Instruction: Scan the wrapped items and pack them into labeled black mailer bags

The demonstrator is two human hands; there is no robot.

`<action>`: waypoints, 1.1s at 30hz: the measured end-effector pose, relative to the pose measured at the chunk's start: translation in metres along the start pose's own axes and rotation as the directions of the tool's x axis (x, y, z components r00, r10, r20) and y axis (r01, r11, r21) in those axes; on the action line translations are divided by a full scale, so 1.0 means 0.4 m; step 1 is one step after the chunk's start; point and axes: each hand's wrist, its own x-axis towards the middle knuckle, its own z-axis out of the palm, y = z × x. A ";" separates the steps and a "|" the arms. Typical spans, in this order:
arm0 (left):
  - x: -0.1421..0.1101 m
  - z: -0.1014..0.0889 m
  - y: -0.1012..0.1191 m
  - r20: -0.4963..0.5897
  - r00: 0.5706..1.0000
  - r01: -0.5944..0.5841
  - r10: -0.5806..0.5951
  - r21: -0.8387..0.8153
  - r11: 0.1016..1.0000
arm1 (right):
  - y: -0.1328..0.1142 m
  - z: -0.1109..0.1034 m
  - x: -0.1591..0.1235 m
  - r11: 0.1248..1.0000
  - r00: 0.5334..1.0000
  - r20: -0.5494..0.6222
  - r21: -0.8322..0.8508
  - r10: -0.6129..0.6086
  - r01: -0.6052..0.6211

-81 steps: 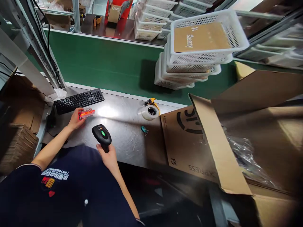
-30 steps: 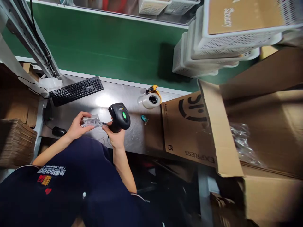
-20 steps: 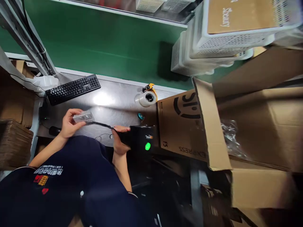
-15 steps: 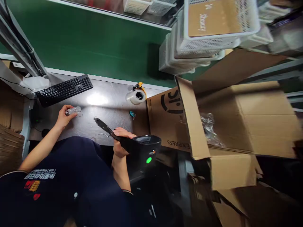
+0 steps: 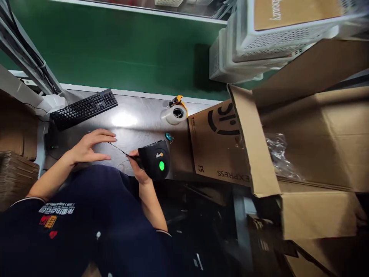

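Note:
My left hand (image 5: 93,146) is over the metal worktop, its thumb and fingers apart, and nothing shows between them. Its fingertips are close to the thin, frayed tip of the black barcode scanner (image 5: 154,161); I cannot tell whether they touch it. My right hand (image 5: 138,167) is wrapped around the scanner's handle, partly hidden behind its head. A green light glows on the scanner head, which points right. The small clear packet seen earlier is not visible.
A black keyboard (image 5: 85,107) lies at the worktop's back left. A tape roll in a yellow dispenser (image 5: 177,113) and a small teal object (image 5: 169,137) are further right. An open cardboard box (image 5: 219,142) with clear plastic inside fills the right, below stacked white baskets (image 5: 259,50).
My left hand has released the clear packet, spread its fingers and moved right. The scanner has swung round and moved left in my right hand. The camera view has shifted slightly.

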 end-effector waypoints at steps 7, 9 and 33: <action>0.043 0.017 0.058 -0.044 0.914 0.404 -0.403 0.027 0.914 | -0.038 0.058 0.048 0.905 0.950 -0.149 0.374 0.274 -0.203; 0.045 0.023 0.040 0.024 0.878 0.479 -0.478 -0.038 0.877 | -0.045 0.058 0.058 0.857 0.920 -0.155 0.446 0.359 -0.259; 0.059 0.066 -0.115 0.517 0.715 0.676 -0.470 -0.341 0.653 | -0.010 0.075 0.094 0.813 0.859 0.163 0.277 0.485 -0.512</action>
